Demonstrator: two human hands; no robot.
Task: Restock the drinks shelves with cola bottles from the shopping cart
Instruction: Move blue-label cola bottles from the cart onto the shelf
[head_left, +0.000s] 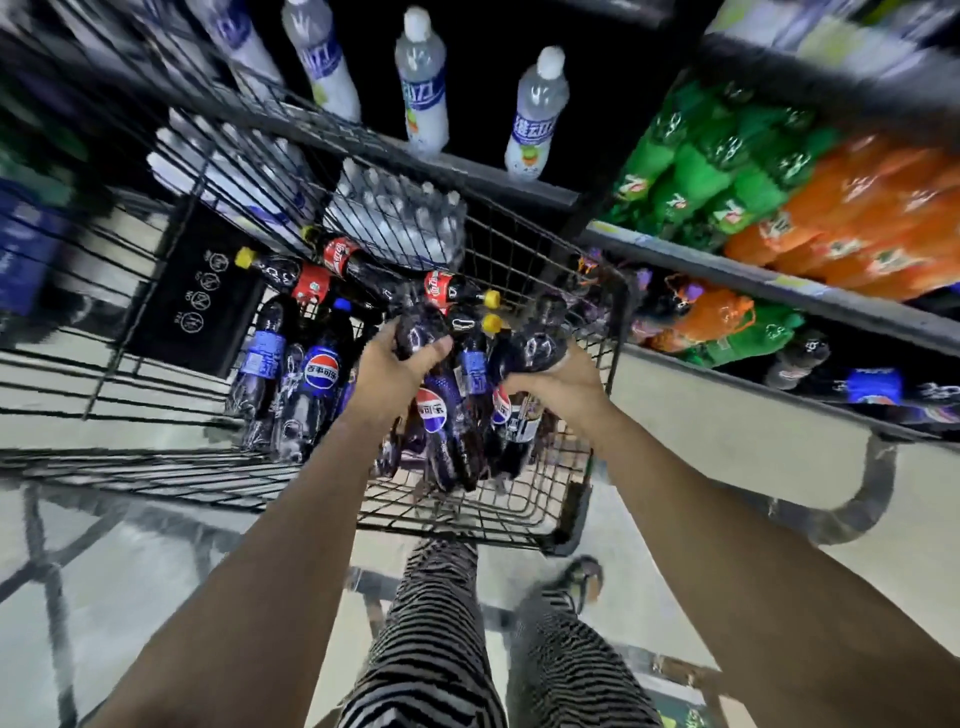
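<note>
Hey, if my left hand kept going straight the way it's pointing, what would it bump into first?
Probably the red-labelled cola bottle lying just beyond the blue-labelled bottle the left hand grips; behind that, the cart's front wire wall. Depth is hard to judge.

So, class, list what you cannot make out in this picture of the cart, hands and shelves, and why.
Head view, cola bottles in the shopping cart: count unclear; they overlap in a pile.
Head view, dark bottle in the right hand: label hidden by the hand and blur.
Head view, Pepsi bottle in the left hand: cap lost among neighbours.
Head view, lowest shelf: its bottles blurred, cut by the right edge.
</note>
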